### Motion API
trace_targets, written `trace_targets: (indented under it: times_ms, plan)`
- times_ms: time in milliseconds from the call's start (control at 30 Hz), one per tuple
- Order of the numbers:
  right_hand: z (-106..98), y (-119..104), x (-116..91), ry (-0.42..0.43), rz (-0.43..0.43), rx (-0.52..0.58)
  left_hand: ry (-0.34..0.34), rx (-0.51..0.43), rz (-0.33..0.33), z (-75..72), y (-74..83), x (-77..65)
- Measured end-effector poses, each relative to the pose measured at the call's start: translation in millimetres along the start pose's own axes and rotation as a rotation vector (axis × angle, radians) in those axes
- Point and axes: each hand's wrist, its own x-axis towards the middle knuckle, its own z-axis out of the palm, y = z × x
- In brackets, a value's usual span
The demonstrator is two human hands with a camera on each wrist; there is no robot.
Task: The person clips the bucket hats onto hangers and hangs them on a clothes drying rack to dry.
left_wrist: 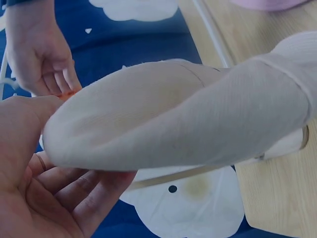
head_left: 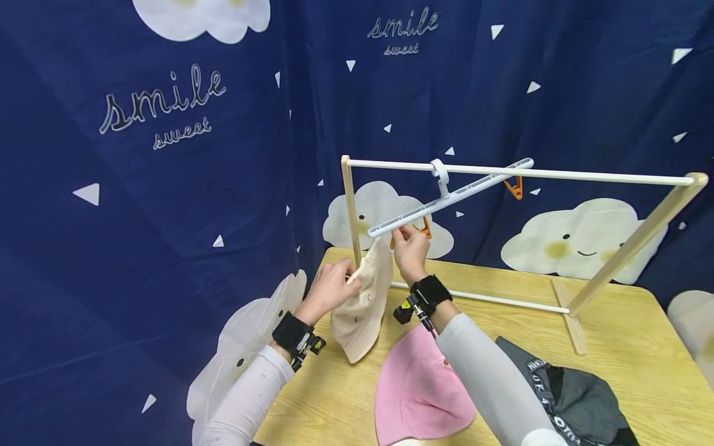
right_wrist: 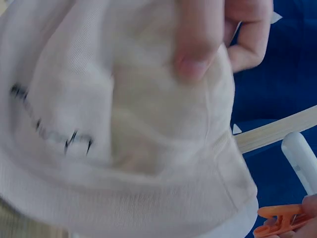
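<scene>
My left hand (head_left: 330, 286) grips a cream bucket hat (head_left: 364, 319) by its crown, thumb on one side and fingers on the other. The hat hangs tilted, with dark stitched lettering facing the right wrist camera. Up at the left end of a white hanger (head_left: 460, 195), my right hand (head_left: 411, 253) pinches an orange clip (right_wrist: 283, 218). The hat's brim lies just left of that clip. Another orange clip (head_left: 516, 188) hangs near the hanger's far right end. The hanger's hook sits over the rack's white top bar (head_left: 580, 175), and the hanger slants across it.
A pink bucket hat (head_left: 418, 396) lies on the wooden table (head_left: 630, 328) below my right forearm. To its right is a dark grey hat (head_left: 586, 396) with a lettered band. The rack's wooden post (head_left: 636, 244) slants at the right. Dark blue cloud-print curtains (head_left: 240, 204) hang behind.
</scene>
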Motion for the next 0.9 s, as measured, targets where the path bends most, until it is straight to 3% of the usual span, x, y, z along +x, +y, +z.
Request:
trace_targets:
  times_ms: [267,633,900]
  plan:
    - [3,-9,1,0.023,0.107,0.028,-0.009,0.027,0.015,10.0,11.6,1.1]
    - [4,-10,2,0.015,0.14,0.05,-0.037,0.068,0.013,14.1,22.5,5.0]
    - [9,-10,3,0.052,0.119,0.057,0.01,0.112,0.051,20.0,30.3,4.8]
